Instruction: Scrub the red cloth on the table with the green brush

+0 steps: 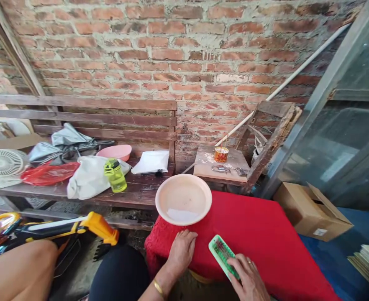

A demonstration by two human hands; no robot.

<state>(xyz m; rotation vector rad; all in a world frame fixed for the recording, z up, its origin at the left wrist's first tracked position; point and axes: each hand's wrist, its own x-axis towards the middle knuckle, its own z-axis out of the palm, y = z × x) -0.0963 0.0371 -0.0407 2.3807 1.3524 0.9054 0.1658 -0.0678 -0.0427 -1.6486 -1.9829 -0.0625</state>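
My right hand [249, 276] grips the near end of a green scrubbing brush [222, 253], its dark bristles facing up. The brush is just above or on the red cloth; I cannot tell which. My left hand [183, 250] rests at the edge of the cloth, its fingers curled together and nothing visible in them. Just beyond it stands a pale round basin [162, 205]. A whitish patch shows at the bottom of the basin; whether it is an object or a reflection is unclear.
The red cloth [253, 234] covers the table. A cardboard box [300, 209] stands to the right. On the wooden bench [140, 184] are a green bottle [115, 177], bags and a pink basin [118, 151]. Another person's knee [30, 263] and a yellow-black toy [99, 228] are at left.
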